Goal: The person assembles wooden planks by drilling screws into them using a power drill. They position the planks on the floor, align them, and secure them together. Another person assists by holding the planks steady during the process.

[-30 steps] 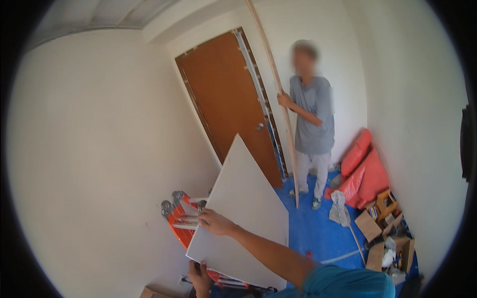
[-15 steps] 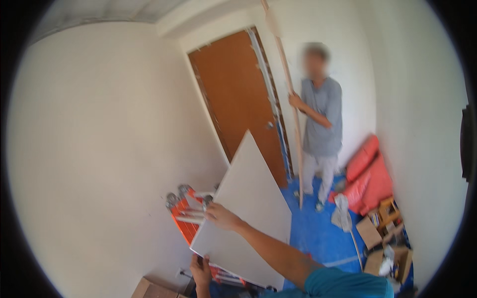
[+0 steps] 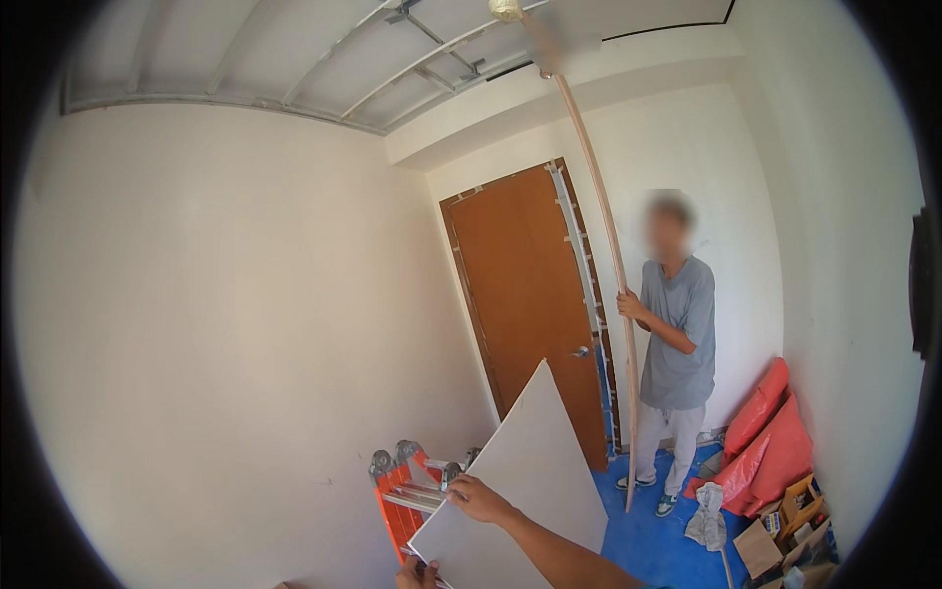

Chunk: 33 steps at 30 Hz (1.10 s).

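A flat white panel (image 3: 535, 471) stands tilted in front of me, one pointed corner up toward the door. My right hand (image 3: 481, 499) is closed over its left edge, fingers on the far side. Lower down, my left hand (image 3: 417, 575) grips the panel near its lower left corner; the picture's bottom edge cuts that hand off. Just behind the panel's left edge is an orange ladder (image 3: 394, 510) with grey hinges, partly hidden by the panel.
A co-worker (image 3: 679, 334) in grey stands beside the brown door (image 3: 525, 304), holding a long wooden pole (image 3: 610, 226) up toward the open metal ceiling frame (image 3: 324, 64). Red sacks (image 3: 775, 442) and a cardboard box (image 3: 758, 548) line the right wall. Blue sheeting (image 3: 628, 535) covers the floor.
My view has tilted upward, so the panel, the ladder and the co-worker appear lower and more of the ceiling frame shows. Both my hands keep their hold on the panel.
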Each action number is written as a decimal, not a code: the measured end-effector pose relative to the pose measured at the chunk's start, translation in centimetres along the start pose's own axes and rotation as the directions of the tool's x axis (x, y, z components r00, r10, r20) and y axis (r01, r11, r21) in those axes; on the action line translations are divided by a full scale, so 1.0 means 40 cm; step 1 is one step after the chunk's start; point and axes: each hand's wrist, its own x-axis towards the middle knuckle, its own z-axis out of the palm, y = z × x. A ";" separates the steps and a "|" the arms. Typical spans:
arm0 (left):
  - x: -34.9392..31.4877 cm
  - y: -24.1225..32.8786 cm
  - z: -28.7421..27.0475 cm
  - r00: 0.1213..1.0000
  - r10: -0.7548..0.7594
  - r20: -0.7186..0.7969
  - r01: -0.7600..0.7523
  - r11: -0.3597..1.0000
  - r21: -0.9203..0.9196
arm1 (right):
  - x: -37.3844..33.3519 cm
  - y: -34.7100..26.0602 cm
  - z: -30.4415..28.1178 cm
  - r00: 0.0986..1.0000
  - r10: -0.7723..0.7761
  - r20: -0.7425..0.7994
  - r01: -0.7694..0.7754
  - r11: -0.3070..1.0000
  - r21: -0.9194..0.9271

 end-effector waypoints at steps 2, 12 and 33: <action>0.005 -0.038 0.014 0.999 0.043 -0.019 -0.043 0.998 -0.046 | 0.001 0.002 0.000 1.000 -0.007 0.004 0.007 1.000 -0.005; 0.010 -0.132 0.028 0.998 -0.028 0.049 0.033 0.994 -0.105 | 0.010 0.010 0.011 0.999 0.037 0.035 -0.037 0.999 -0.004; 0.016 0.099 -0.070 0.988 -0.153 0.024 0.152 0.987 0.053 | 0.043 0.040 0.077 0.999 -0.012 0.036 0.010 0.999 0.050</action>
